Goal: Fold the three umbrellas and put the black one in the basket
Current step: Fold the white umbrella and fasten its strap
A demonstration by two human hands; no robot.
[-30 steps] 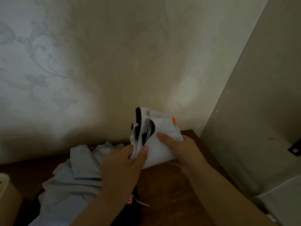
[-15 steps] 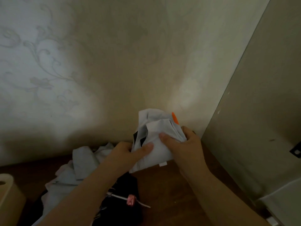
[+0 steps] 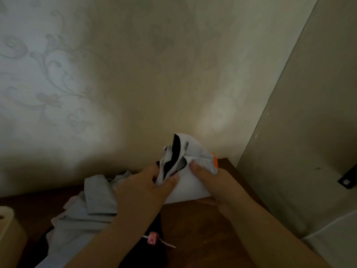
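Holding a white umbrella (image 3: pixel 188 188) with black lining between both hands, above the far right part of a dark brown wooden tabletop (image 3: pixel 201 229). Left hand (image 3: pixel 143 187) closed on the left edge of the canopy fabric, thumb pressed on top of the white cloth, fingers tucked behind the folds. Right hand (image 3: pixel 218 185) closed on the right side of the same bundle, thumb laid across the upper pleats, fingers hidden underneath. Canopy partly gathered, not yet rolled tight; black inner folds (image 3: pixel 174 153) exposed at the top of the bundle. Orange tip (image 3: pixel 215 161) showing at the right edge, just above the right thumb.

Lying on the tabletop to the left, beneath the left forearm: a pale grey-blue umbrella (image 3: pixel 92 206), canopy loosely folded into flat pleats, reaching toward the lower left edge of view. Lying just below and right of it, partly covered by the left forearm: a black umbrella (image 3: pixel 154 254), dark and poorly lit, outline hard to make out. Resting on it: a small pinkish tag (image 3: pixel 152 237) on a thin white strap. Cannot tell whether the black one is fully folded.

Standing at the left edge of the tabletop: a cream roll of paper (image 3: pixel 8 229), partly cut off by the frame. Behind the table: wallpaper with a pale floral scroll pattern (image 3: pixel 48 84). At the right: a plain beige panel (image 3: pixel 309 122), set close beside the table edge.
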